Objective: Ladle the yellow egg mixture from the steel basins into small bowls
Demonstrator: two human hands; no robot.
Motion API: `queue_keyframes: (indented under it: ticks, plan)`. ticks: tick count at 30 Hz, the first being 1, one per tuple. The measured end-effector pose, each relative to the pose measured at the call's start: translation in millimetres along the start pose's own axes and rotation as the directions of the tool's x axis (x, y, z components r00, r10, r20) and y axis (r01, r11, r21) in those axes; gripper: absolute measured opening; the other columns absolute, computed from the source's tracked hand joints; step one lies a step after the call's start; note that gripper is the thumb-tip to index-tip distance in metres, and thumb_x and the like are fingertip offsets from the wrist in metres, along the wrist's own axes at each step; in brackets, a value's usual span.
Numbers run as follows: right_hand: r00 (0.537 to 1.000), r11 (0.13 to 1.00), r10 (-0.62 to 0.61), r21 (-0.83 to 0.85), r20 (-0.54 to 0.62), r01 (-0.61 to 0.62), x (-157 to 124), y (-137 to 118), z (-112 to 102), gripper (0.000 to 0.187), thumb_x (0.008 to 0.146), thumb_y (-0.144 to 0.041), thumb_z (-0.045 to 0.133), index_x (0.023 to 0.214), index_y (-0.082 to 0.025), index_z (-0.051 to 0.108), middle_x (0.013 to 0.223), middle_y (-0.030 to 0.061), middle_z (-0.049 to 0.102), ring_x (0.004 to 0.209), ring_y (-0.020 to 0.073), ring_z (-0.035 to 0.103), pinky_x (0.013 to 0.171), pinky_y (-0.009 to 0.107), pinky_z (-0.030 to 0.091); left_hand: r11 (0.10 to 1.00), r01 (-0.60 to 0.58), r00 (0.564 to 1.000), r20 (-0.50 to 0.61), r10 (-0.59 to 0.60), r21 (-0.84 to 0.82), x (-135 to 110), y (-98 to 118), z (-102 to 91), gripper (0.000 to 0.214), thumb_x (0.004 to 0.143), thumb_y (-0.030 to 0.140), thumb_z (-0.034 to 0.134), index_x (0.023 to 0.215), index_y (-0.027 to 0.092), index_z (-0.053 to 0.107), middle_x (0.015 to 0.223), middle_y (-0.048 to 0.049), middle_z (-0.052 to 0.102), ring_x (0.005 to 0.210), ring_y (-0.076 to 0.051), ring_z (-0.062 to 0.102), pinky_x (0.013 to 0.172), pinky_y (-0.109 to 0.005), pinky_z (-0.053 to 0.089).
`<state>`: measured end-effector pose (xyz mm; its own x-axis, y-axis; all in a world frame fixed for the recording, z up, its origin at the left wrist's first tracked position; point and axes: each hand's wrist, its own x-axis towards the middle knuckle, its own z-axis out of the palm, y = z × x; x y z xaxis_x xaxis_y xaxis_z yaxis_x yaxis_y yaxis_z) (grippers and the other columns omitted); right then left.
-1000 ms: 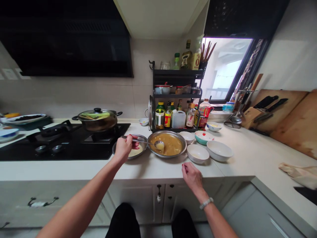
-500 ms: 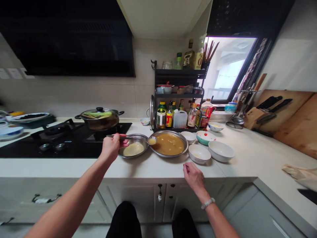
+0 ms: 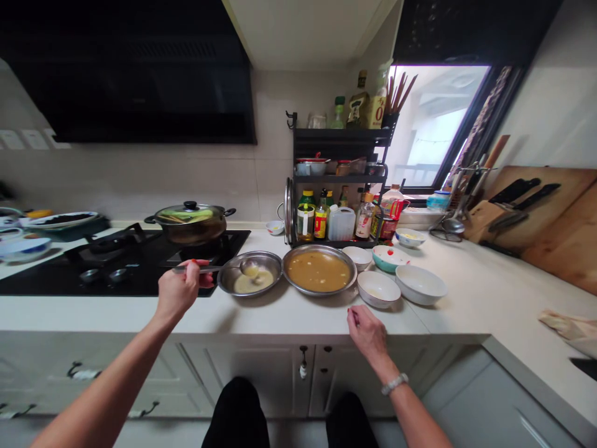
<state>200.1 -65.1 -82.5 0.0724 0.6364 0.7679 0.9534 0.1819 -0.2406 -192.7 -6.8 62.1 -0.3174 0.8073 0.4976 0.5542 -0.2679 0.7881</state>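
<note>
My left hand (image 3: 181,287) is closed around the handle of a metal spoon (image 3: 252,272). The spoon's bowl carries some yellowish liquid and hangs over a steel dish (image 3: 225,283) with pale, creamy liquid inside. Beside that dish stands a wider steel dish (image 3: 289,281) of brown liquid with light bits floating in it. My right hand (image 3: 367,331) is curled into a fist at the counter's front edge, with nothing visible in it. Closest to it is a white bowl (image 3: 379,300).
More bowls stand to the right: a larger white one (image 3: 421,294) and a green-rimmed one (image 3: 388,266). A lidded pot (image 3: 191,230) sits on the black stove (image 3: 140,274). Behind the dishes rises a black rack (image 3: 338,179) of bottles. A knife block (image 3: 487,214) is at the right.
My left hand has moved left with the spoon, whose bowl went from the brown liquid's dish edge to over the creamy liquid. My right hand stays about where it was.
</note>
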Motion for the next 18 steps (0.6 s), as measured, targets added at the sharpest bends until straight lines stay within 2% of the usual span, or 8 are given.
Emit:
queue_keyframes:
  ticks: [2, 4, 6, 8, 11, 14, 16, 18]
  plan:
    - [1.000, 1.000, -0.001, 0.002, 0.005, 0.001, -0.1, 0.2, 0.1, 0.027, 0.091, -0.023, 0.039, 0.071, -0.019, 0.058, 0.064, 0.0016, 0.057, 0.056, 0.0116, 0.052, 0.055, 0.024, 0.031, 0.975, -0.156, 0.988, 0.047, 0.150, 0.160, -4.6, -4.9, -0.5, 0.033, 0.081, 0.034, 0.040, 0.086, 0.017, 0.068, 0.052, -0.0029, 0.066, 0.053, -0.020, 0.066, 0.056, -0.028, 0.050]
    - [1.000, 1.000, -0.003, 0.002, 0.003, 0.003, -0.1, 0.4, 0.1, 0.027, 0.091, -0.023, 0.039, 0.072, -0.019, 0.058, 0.064, 0.0016, 0.057, 0.056, 0.0116, 0.052, 0.055, 0.024, 0.031, 0.917, -0.324, 0.946, 0.104, 0.308, 0.231, -8.7, -7.1, 0.6, 0.033, 0.082, 0.036, 0.040, 0.089, 0.018, 0.067, 0.057, -0.0038, 0.068, 0.057, -0.020, 0.066, 0.059, -0.027, 0.049]
    - [1.000, 1.000, -0.007, 0.002, 0.002, 0.007, 0.0, 0.3, -0.3, 0.027, 0.091, -0.023, 0.039, 0.072, -0.019, 0.058, 0.064, 0.0017, 0.057, 0.055, 0.0116, 0.052, 0.055, 0.024, 0.031, 0.864, -0.434, 0.901, 0.130, 0.414, 0.255, -12.4, -5.1, 3.1, 0.033, 0.082, 0.037, 0.041, 0.091, 0.018, 0.066, 0.063, -0.0046, 0.069, 0.060, -0.019, 0.066, 0.062, -0.027, 0.048]
    - [1.000, 1.000, -0.010, -0.002, 0.002, 0.010, 0.2, 0.0, -1.0, 0.027, 0.090, -0.023, 0.039, 0.071, -0.019, 0.058, 0.064, 0.0017, 0.057, 0.055, 0.0115, 0.052, 0.055, 0.024, 0.031, 0.863, -0.439, 0.898, 0.099, 0.429, 0.250, -16.5, 1.4, 7.2, 0.034, 0.084, 0.036, 0.038, 0.092, 0.018, 0.066, 0.066, -0.0043, 0.070, 0.061, -0.018, 0.066, 0.064, -0.026, 0.048]
    - [1.000, 1.000, -0.007, -0.005, 0.003, 0.007, 0.6, -0.5, -1.7, 0.027, 0.090, -0.023, 0.040, 0.071, -0.019, 0.058, 0.064, 0.0021, 0.058, 0.055, 0.0116, 0.052, 0.054, 0.024, 0.031, 0.928, -0.326, 0.944, 0.019, 0.328, 0.178, -23.7, 16.2, 17.4, 0.037, 0.087, 0.035, 0.034, 0.095, 0.018, 0.066, 0.060, -0.0018, 0.068, 0.059, -0.017, 0.066, 0.061, -0.025, 0.048]
    - [1.000, 1.000, -0.004, -0.003, 0.001, 0.004, 0.5, -0.4, -1.2, 0.027, 0.090, -0.023, 0.039, 0.072, -0.019, 0.058, 0.064, 0.0024, 0.058, 0.055, 0.0117, 0.052, 0.055, 0.024, 0.031, 0.956, -0.291, 0.955, 0.076, 0.287, 0.047, -31.8, 30.4, 33.6, 0.038, 0.088, 0.035, 0.034, 0.098, 0.016, 0.065, 0.058, -0.0006, 0.067, 0.056, -0.016, 0.065, 0.058, -0.024, 0.048]
    - [1.000, 1.000, -0.004, -0.011, 0.000, 0.004, 0.2, -0.1, -0.5, 0.028, 0.091, -0.024, 0.039, 0.071, -0.019, 0.058, 0.063, 0.0023, 0.058, 0.055, 0.0118, 0.052, 0.054, 0.024, 0.031, 0.938, -0.347, 0.926, 0.159, 0.341, 0.011, -36.4, 37.4, 47.4, 0.036, 0.088, 0.033, 0.034, 0.098, 0.016, 0.065, 0.058, -0.0006, 0.067, 0.056, -0.015, 0.065, 0.061, -0.024, 0.049]
    - [1.000, 1.000, -0.003, -0.019, -0.003, 0.003, -0.1, 0.3, 0.1, 0.028, 0.091, -0.024, 0.039, 0.071, -0.019, 0.058, 0.063, 0.0023, 0.058, 0.054, 0.0120, 0.051, 0.054, 0.024, 0.031, 0.898, -0.439, 0.871, 0.241, 0.427, -0.005, -39.4, 41.9, 63.2, 0.035, 0.088, 0.030, 0.034, 0.096, 0.014, 0.065, 0.060, -0.0023, 0.068, 0.057, -0.015, 0.064, 0.063, -0.024, 0.049]
